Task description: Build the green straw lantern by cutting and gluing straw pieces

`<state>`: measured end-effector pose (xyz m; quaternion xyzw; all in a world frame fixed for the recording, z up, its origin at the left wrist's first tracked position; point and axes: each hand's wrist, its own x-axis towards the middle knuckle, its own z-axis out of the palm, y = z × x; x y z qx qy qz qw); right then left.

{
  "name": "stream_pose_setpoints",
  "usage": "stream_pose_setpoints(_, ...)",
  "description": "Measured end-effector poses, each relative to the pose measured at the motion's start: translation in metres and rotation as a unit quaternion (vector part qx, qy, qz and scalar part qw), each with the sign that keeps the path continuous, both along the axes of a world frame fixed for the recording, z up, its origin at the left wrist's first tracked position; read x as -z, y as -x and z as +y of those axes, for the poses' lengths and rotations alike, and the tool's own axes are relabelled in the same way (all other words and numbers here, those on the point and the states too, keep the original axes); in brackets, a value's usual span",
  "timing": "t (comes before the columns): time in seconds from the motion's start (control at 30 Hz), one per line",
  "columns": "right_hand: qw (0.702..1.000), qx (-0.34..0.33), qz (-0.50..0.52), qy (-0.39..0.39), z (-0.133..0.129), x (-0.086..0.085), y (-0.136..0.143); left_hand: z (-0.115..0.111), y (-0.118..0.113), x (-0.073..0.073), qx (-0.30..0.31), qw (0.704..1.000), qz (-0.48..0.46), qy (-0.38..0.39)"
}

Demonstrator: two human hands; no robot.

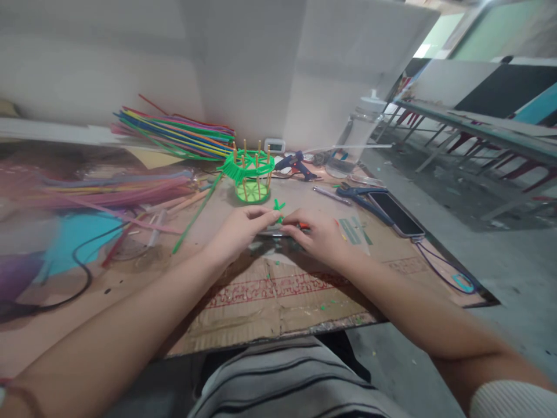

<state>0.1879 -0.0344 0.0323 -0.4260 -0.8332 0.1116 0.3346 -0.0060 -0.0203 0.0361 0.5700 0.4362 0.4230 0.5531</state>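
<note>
My left hand [244,231] pinches a small piece of green pipe cleaner [278,205] between thumb and forefinger, and its short ends spread out like a star. Close by on the right, the thumb and fingers of my right hand [319,237] are drawn together near that piece; what they hold, if anything, is hidden. Just beyond my hands stands a small green basket-like frame [249,167] with upright wooden sticks and a round green base. Something thin and dark [273,233] lies under my fingertips.
Pipe cleaners [187,134] in many colours lie behind left. A glue gun [298,166], a white timer [274,145] and a clear bottle [354,139] stand along the back. To the right are a pen [331,195], a dark-handled tool [361,200] and a phone [397,215]. Cardboard [243,322] covers the table.
</note>
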Motion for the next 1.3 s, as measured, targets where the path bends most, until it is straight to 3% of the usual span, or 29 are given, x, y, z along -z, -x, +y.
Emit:
stream_pose_setpoints(0.17, 0.997, -0.007, -0.037, -0.073, 0.002, 0.002, -0.001, 0.000, -0.001, 0.002, 0.005, 1.000, -0.020, 0.013)
stream_pose_setpoints(0.47, 0.996, 0.007, -0.031, -0.081, 0.000, -0.001, 0.000, -0.002, -0.006, 0.007, 0.028, 1.000, -0.003, 0.005)
stream_pose_setpoints(0.57, 0.999, 0.012, -0.007, -0.031, 0.000, -0.003, -0.001, -0.002, -0.004, 0.006, 0.027, 0.999, 0.020, -0.013)
stream_pose_setpoints(0.7, 0.992, 0.005, 0.085, 0.095, 0.003, -0.009, -0.001, -0.005, 0.000, -0.002, 0.023, 0.994, 0.086, -0.059)
stream_pose_setpoints(0.87, 0.935, -0.032, 0.265, 0.235, 0.008, -0.012, 0.003, -0.011, 0.000, -0.010, 0.032, 0.986, 0.132, -0.093)
stream_pose_setpoints(1.17, 0.912, -0.017, 0.294, 0.285, 0.009, -0.006, 0.005, -0.012, 0.001, -0.009, 0.063, 0.973, 0.175, -0.140)
stream_pose_setpoints(1.3, 0.917, 0.009, 0.266, 0.297, 0.008, -0.008, 0.007, -0.011, 0.004, -0.003, 0.056, 0.963, 0.206, -0.165)
